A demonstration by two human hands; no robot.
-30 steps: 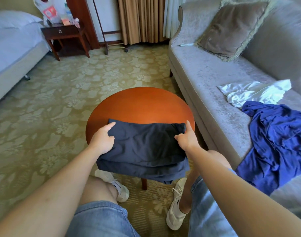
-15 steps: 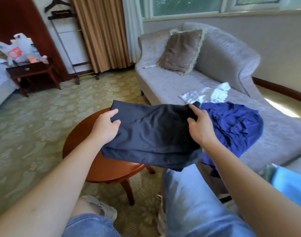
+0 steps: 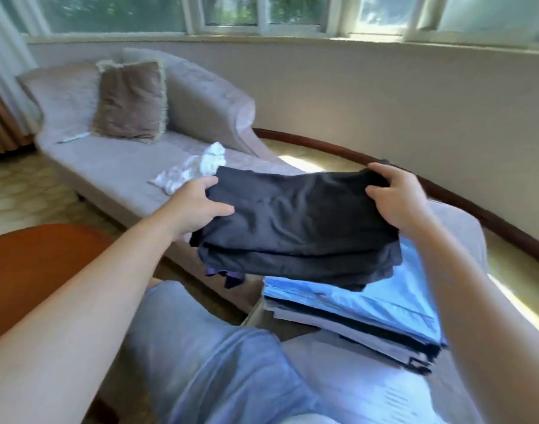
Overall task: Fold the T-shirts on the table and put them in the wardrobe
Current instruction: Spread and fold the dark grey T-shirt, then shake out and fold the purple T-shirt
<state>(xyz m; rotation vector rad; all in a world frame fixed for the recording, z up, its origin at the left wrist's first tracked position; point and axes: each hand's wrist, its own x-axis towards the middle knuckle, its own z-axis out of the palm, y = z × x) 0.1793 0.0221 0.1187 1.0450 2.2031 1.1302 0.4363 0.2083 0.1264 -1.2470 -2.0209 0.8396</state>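
Observation:
A folded dark navy T-shirt (image 3: 295, 221) hangs in the air in front of me. My left hand (image 3: 194, 206) grips its left edge and my right hand (image 3: 396, 200) grips its right edge. Just below it lies a stack of folded clothes (image 3: 363, 313), light blue on top, on the grey sofa seat to my right. A crumpled white T-shirt (image 3: 194, 169) lies on the sofa behind my left hand. A scrap of blue-purple cloth (image 3: 222, 274) peeks out under the dark shirt. The round wooden table (image 3: 32, 270) is at the lower left.
The grey sofa (image 3: 109, 160) runs from the far left toward me, with a brown cushion (image 3: 128, 101) against its back. A curved wall with windows stands behind. Patterned carpet lies between table and sofa. My knees in denim shorts fill the bottom.
Both hands lifted the folded dark shirt off the table and carried it to the right. It now hovers over the stack of folded clothes on the sofa. My view turned right.

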